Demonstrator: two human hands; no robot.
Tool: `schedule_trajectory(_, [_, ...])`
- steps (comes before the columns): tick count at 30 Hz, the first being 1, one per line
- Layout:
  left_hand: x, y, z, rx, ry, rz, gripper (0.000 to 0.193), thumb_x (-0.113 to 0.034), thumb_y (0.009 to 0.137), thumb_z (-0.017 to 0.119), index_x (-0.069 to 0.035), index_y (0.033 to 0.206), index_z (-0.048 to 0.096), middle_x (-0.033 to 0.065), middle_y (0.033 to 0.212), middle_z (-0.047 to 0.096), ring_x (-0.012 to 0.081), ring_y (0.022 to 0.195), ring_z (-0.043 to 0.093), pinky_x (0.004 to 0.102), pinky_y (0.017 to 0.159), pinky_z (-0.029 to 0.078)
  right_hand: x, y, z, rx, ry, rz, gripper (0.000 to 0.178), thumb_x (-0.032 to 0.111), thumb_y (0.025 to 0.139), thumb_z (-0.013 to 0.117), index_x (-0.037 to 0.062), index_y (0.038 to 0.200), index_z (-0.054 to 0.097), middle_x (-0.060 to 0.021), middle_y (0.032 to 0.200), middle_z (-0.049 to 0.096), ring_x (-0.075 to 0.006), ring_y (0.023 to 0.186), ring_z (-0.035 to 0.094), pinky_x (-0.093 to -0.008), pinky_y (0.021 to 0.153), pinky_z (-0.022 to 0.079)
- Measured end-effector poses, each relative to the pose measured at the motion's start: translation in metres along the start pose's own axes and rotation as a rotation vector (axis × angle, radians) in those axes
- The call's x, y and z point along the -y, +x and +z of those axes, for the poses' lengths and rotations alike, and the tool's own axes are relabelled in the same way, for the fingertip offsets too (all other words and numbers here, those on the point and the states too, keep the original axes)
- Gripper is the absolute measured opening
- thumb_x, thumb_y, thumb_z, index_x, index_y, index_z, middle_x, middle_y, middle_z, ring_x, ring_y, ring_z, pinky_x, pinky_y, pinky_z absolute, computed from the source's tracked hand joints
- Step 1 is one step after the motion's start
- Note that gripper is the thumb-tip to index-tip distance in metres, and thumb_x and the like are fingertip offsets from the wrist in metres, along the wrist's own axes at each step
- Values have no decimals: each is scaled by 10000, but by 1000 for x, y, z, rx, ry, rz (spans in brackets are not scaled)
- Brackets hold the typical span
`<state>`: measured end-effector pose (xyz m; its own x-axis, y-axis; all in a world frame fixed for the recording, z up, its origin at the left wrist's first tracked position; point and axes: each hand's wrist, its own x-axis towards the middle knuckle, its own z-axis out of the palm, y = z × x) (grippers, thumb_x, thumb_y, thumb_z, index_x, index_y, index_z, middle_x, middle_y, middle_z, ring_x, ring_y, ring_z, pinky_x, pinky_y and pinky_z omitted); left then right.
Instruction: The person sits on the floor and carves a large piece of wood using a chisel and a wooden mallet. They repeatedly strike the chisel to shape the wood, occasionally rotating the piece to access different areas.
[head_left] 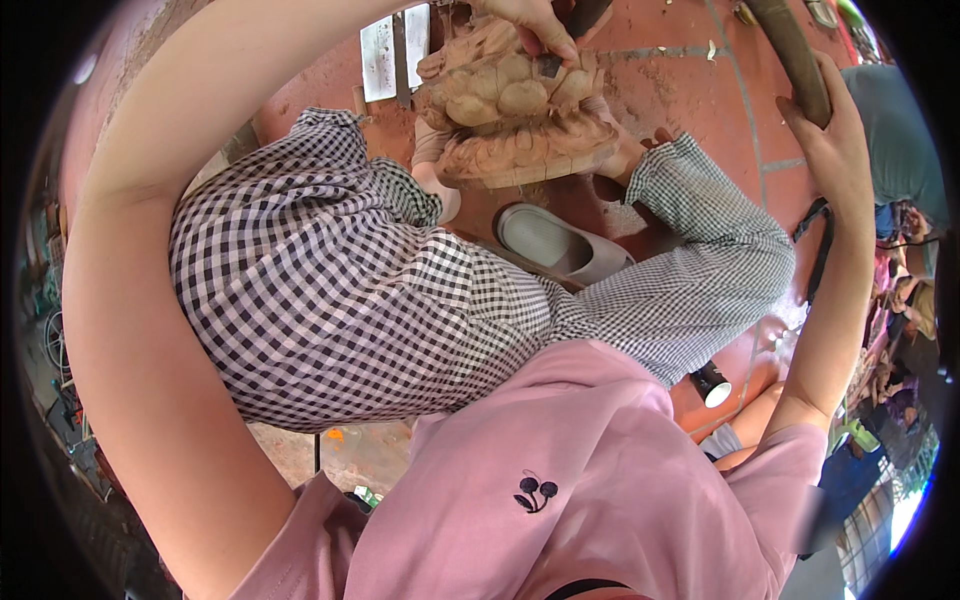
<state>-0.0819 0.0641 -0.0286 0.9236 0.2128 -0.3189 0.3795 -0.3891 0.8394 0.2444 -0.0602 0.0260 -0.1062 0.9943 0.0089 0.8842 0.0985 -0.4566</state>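
A carved wooden sculpture (520,105) with rounded, layered relief stands on the floor between my feet. At its top, my left hand (535,22) is closed in a pinch on a dark chisel-like tool (585,14), whose dark lower end meets the carving beneath my fingertips. The tool's upper part runs out of the picture. Out to the right, raised away from the sculpture, my right hand (838,125) grips the lower end of a thick, curved wooden stick (793,55). The far end of that stick is cut off by the top edge.
A grey slipper (545,240) lies on the red tiled floor (690,95) close to the carving. White and dark strips (383,60) are at the far left of it. A black cup (711,385) lies by my right knee. Another person's teal clothing (895,140) shows at right.
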Motion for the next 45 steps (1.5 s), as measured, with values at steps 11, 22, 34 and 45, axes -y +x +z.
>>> schedule_trajectory(11, [-2,-5,9,-137,300,-88,368,-295,830,777,19,987,663,160,891,690,258,834,644,384,734,498,18,-19,9,-67,54,-12,470,135,849,677,55,1292,542,-54,1002,646,-157,955,608,-315,880,467])
schedule_trajectory(22, [-22,-9,10,-134,413,-207,433,-354,833,766,49,952,661,234,993,667,334,865,650,424,747,502,10,-29,9,-99,132,-70,455,126,869,661,72,1301,529,-153,1104,660,-233,990,640,-336,858,479])
schedule_trajectory(34, [1,0,20,-225,579,10,556,-383,830,755,106,1041,594,288,1051,648,389,950,646,422,810,515,27,-43,13,-88,-133,35,431,109,863,660,87,1274,534,-153,1028,675,-259,908,655,-332,819,486])
schedule_trajectory(45, [-8,12,10,-18,433,-50,487,-343,803,741,62,1041,612,255,1002,661,391,970,639,422,834,510,26,-67,32,-176,60,107,453,109,846,673,89,1274,527,-169,1021,681,-337,941,673,-378,819,501])
